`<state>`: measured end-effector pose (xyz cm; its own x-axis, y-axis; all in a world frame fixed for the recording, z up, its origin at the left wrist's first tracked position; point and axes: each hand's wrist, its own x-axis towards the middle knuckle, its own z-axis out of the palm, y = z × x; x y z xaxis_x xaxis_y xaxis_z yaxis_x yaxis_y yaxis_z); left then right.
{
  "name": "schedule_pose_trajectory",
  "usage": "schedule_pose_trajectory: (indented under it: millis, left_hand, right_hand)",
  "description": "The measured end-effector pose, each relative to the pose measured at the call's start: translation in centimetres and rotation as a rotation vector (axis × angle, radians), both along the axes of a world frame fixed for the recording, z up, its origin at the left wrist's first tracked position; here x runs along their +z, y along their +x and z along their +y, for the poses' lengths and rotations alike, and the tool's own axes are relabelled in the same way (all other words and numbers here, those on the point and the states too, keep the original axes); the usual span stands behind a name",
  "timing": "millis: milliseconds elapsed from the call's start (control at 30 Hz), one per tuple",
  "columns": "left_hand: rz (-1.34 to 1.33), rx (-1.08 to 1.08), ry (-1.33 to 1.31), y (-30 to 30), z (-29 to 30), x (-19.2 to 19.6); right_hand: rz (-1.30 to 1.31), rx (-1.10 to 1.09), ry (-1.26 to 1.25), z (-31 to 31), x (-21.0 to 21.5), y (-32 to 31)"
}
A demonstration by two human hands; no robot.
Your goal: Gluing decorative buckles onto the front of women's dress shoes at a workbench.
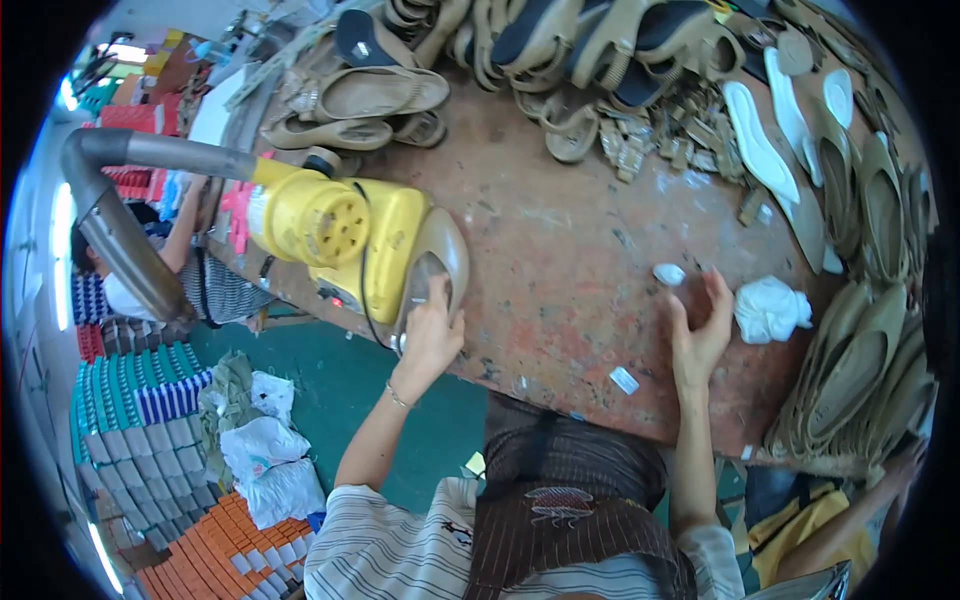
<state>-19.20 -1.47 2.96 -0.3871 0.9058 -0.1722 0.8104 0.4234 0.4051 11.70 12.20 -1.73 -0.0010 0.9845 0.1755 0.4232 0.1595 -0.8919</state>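
At the left side of the table, a tan flat shoe [447, 240] is pressed up beside a yellow machine [385, 250]. My left hand [430, 335] grips this shoe by its near end, with a finger inside the opening. Further right, my right hand [702, 340] hovers over or rests on the table, fingers and thumb spread, holding nothing. Just beyond its thumb lies a small white lump [669, 274]. A crumpled white wad [772, 310] sits immediately right of its fingers.
Wedge sandals [540, 40] and flat shoes [375, 95] crowd the table's far edge. Stacked tan shoes [850, 370] fill the right end. A grey hose [130, 200] runs from the machine. Bags [270, 460] and boxes [220, 550] stand lower left. Other people's arms show at both sides.
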Motion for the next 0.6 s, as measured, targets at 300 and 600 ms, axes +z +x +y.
schedule_pose_trajectory:
  millis: [300,600]
  left_hand:
    - [-0.534,-0.28,-0.003,14.6,0.0,1.4]
    - [-1.044,0.122,0.088,16.8,-1.1,0.1]
  right_hand:
    - [-0.156,0.047,0.153,2.1,0.4,-1.8]
    - [-0.226,0.091,0.129,2.7,-0.8,-1.5]
